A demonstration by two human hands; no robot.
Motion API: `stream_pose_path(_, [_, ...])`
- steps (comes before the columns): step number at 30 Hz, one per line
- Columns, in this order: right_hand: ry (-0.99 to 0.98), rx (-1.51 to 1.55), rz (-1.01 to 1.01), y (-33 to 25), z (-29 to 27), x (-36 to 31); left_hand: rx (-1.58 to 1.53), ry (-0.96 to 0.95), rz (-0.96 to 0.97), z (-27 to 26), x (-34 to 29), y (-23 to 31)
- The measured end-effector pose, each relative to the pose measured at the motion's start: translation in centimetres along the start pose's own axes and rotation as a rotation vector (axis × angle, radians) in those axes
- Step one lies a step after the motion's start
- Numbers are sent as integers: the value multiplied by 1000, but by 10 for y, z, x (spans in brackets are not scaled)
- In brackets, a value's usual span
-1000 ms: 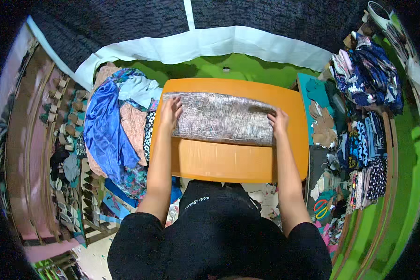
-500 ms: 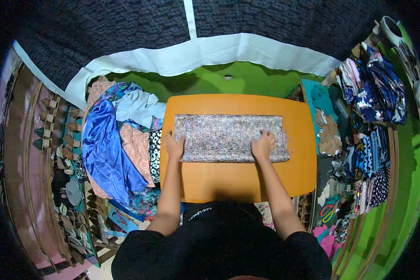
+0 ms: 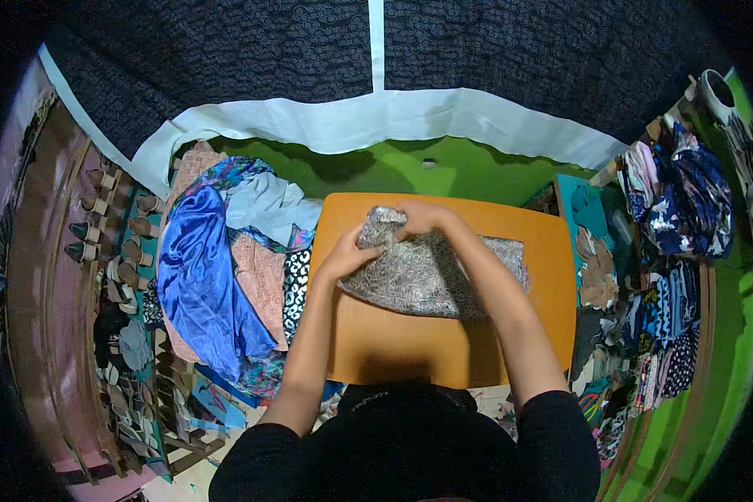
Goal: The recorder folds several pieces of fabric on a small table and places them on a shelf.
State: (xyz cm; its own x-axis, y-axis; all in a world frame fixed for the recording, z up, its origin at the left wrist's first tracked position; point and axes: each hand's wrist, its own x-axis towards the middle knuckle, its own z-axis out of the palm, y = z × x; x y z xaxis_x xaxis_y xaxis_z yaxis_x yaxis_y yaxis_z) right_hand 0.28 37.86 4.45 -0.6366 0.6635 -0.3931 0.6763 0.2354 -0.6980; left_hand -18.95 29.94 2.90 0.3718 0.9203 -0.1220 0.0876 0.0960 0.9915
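Note:
A grey, speckled folded cloth (image 3: 431, 280) lies across the orange tabletop (image 3: 385, 347). Its left end is raised off the table and bunched between my two hands. My left hand (image 3: 353, 255) is closed on the left edge of the cloth, the thumb lying over its upper face. Close by, my right hand (image 3: 417, 219) pinches the cloth's far left corner. The right end stays flat on the table, partly covered by my right forearm.
Left of the table lies a pile of fabrics with blue satin (image 3: 205, 276) and a pale blue cloth (image 3: 263, 201). Wooden shoe forms (image 3: 138, 226) fill racks at the left. Hanging fabrics (image 3: 682, 201) and brown scraps (image 3: 596, 272) are at the right. A dark curtain (image 3: 494, 58) hangs beyond.
The cloth was flat with my hands apart near its two ends. My right hand has moved left to join my left hand, and the left end is now lifted and bunched.

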Motion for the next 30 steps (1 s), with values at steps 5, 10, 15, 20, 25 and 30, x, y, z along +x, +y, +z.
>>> stream_pose_path(5, [317,-117,-1,-35,-68,-49,351,51,138,-28,22,29])
stream_pose_path(10, [657,-77,-130,-25,-128,-83,644,212,348,-36,84,79])
stream_pose_path(15, [995,52,-334,-55,-180,-141,359,490,647,-3,83,193])
stream_pose_path(20, [988,554,-659,-58,-160,-194,330,378,853,24,28,230])
stream_pose_path(25, [1021,255,-387,-33,-30,-219,439,-66,868,37,-40,154])
stream_pose_path(30, [973,-67,-202,54,153,-217,539,-315,278,61,-105,-15])
